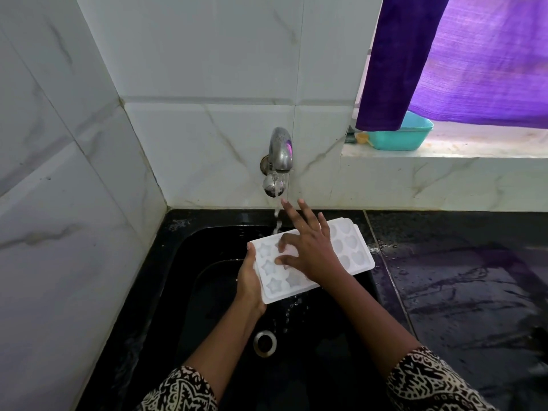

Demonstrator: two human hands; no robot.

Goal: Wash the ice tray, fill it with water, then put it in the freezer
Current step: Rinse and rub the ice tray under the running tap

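Nearest you, over the sink's front edge: two black-and-cream patterned sleeves, forearms reaching in over the basin.

Black rectangular sink, with the round metal drain in its floor, near side.

Above the sink's middle is the white plastic ice tray with star and heart cells. It is held clear of the basin, cells up, near edge tilted down. Its right end hangs over the sink's right rim. Drops fall from the near edge into the sink.

Your left hand: grip holding the tray's left short end, thumb on the top rim, fingers hidden under it.

Your right hand: grip wide, palm down on the tray's centre cells, fingers splayed, thumb pressing on a cell. It holds nothing.

The water stream lands on the tray's far edge, just beside your right fingertips.

Right of the sink is a wet black stone counter.

Behind the sink, a chrome wall tap runs from the white marbled tile wall.

Behind and right of the sink, a pale window ledge carries a teal plastic tub, partly covered by a purple curtain.
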